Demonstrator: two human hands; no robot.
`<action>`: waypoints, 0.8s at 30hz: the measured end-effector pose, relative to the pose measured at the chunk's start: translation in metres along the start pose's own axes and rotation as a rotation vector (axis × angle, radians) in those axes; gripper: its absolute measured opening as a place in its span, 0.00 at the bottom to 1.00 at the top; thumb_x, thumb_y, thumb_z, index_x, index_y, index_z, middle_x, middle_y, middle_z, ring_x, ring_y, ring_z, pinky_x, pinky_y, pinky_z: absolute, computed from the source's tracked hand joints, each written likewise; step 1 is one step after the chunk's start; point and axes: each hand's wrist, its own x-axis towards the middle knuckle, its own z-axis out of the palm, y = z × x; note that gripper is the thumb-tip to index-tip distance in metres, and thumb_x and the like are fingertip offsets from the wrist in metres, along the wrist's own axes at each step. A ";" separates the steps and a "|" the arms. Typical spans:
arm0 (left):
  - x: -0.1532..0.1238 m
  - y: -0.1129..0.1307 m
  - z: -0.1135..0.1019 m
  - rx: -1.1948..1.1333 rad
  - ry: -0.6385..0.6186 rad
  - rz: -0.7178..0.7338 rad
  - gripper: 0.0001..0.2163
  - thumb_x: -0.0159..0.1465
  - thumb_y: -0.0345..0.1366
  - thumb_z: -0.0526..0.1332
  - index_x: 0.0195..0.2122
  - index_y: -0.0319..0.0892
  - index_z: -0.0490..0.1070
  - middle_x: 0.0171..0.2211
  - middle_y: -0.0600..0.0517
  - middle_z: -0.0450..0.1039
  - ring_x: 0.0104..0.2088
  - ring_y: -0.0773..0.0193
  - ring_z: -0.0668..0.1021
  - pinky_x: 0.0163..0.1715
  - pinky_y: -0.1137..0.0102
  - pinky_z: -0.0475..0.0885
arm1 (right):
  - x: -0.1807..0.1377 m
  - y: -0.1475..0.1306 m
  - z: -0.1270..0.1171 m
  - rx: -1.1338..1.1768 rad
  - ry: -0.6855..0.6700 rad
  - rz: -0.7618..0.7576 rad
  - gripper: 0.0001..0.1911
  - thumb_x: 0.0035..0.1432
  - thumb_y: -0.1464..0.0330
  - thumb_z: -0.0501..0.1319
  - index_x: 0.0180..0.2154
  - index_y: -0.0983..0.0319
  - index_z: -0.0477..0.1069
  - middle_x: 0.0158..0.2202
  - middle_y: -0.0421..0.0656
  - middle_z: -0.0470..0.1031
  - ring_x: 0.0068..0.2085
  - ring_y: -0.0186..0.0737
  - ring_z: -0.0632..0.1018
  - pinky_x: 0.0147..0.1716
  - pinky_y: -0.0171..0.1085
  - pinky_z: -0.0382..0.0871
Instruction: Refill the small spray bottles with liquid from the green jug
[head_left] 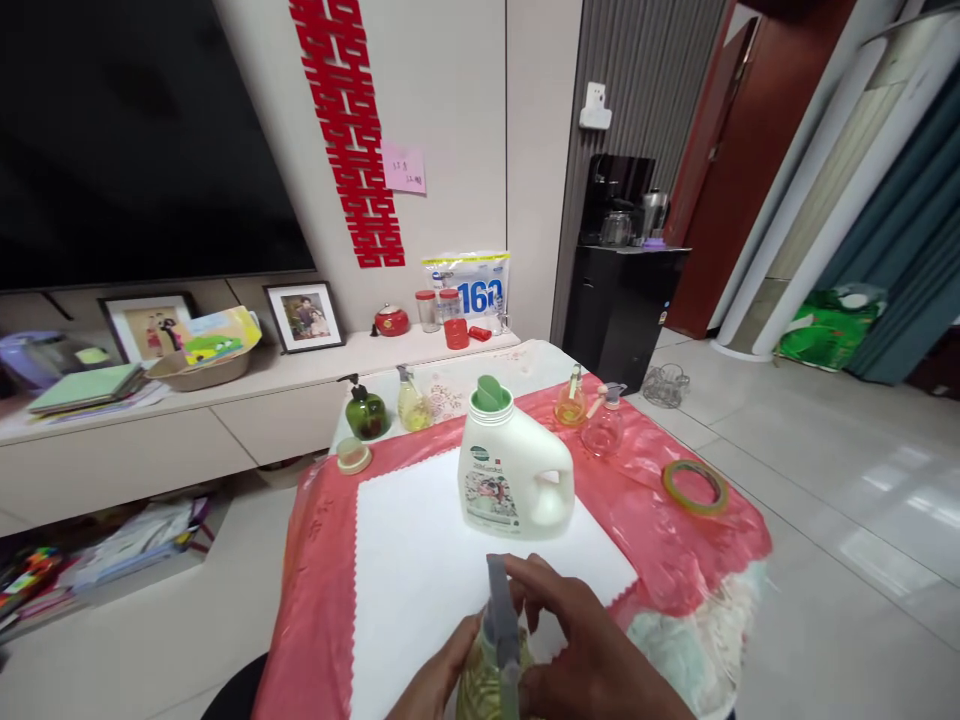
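Observation:
At the near edge of the table I have a spray bottle (480,688) with a grey trigger head and pale yellow-green contents. My left hand (442,665) is closed around the left side of the bottle below its neck. The fingers of my right hand (589,640) are bent around the grey head and neck from the right. Just beyond stands a white detergent jug (517,485) with a side handle and a green pouring spout, its cap off. A pale green cap (353,456) lies on the table's left side.
A white sheet (405,560) lies on a red plastic cover (307,610). Behind the jug stand a green pump bottle (366,412) and a yellow spray bottle (413,402). To its right are an amber spray bottle (571,402), a pinkish spray bottle (602,430) and a tape roll (694,487).

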 end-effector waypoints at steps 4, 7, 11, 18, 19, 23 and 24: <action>0.010 0.005 0.007 -0.001 -0.096 0.012 0.28 0.56 0.53 0.71 0.57 0.52 0.74 0.49 0.47 0.80 0.54 0.45 0.78 0.56 0.48 0.73 | -0.011 -0.008 -0.004 0.017 0.081 0.081 0.28 0.53 0.62 0.69 0.57 0.50 0.73 0.47 0.44 0.80 0.49 0.49 0.78 0.47 0.44 0.75; 0.009 0.004 0.010 0.039 -0.098 -0.004 0.35 0.53 0.50 0.73 0.62 0.53 0.69 0.56 0.47 0.75 0.56 0.46 0.76 0.58 0.51 0.71 | -0.015 -0.021 -0.026 0.022 0.110 0.045 0.25 0.51 0.64 0.71 0.53 0.52 0.77 0.42 0.42 0.81 0.42 0.47 0.81 0.42 0.42 0.77; 0.007 -0.003 0.007 0.103 0.112 -0.064 0.29 0.58 0.54 0.68 0.59 0.49 0.72 0.56 0.45 0.75 0.56 0.50 0.75 0.58 0.57 0.69 | -0.007 -0.031 -0.077 0.005 0.453 -0.068 0.22 0.51 0.62 0.72 0.49 0.57 0.77 0.45 0.47 0.81 0.45 0.50 0.82 0.39 0.43 0.79; 0.001 -0.016 -0.001 -0.025 0.274 -0.179 0.28 0.53 0.63 0.68 0.45 0.46 0.79 0.43 0.47 0.82 0.45 0.56 0.80 0.51 0.65 0.73 | 0.056 -0.008 -0.172 -0.279 0.881 -0.174 0.23 0.47 0.58 0.71 0.45 0.60 0.77 0.44 0.45 0.81 0.45 0.48 0.80 0.49 0.48 0.74; -0.001 -0.018 -0.001 -0.045 0.287 -0.191 0.28 0.53 0.63 0.68 0.45 0.46 0.79 0.42 0.47 0.82 0.45 0.56 0.80 0.50 0.66 0.73 | 0.066 0.000 -0.182 -0.304 0.909 -0.168 0.23 0.46 0.58 0.71 0.44 0.60 0.77 0.44 0.44 0.81 0.44 0.47 0.80 0.50 0.48 0.73; -0.004 -0.023 -0.005 -0.084 0.339 -0.210 0.28 0.50 0.62 0.70 0.43 0.46 0.79 0.41 0.48 0.83 0.43 0.56 0.81 0.48 0.66 0.74 | 0.096 0.032 -0.210 -0.413 0.957 -0.144 0.24 0.44 0.54 0.70 0.42 0.60 0.76 0.40 0.44 0.81 0.41 0.46 0.79 0.50 0.48 0.73; -0.005 -0.023 -0.007 -0.084 0.350 -0.213 0.28 0.50 0.62 0.70 0.43 0.46 0.79 0.41 0.48 0.83 0.43 0.57 0.82 0.48 0.67 0.74 | 0.101 0.039 -0.214 -0.440 0.958 -0.137 0.24 0.44 0.53 0.69 0.41 0.60 0.76 0.40 0.44 0.81 0.40 0.45 0.79 0.50 0.48 0.72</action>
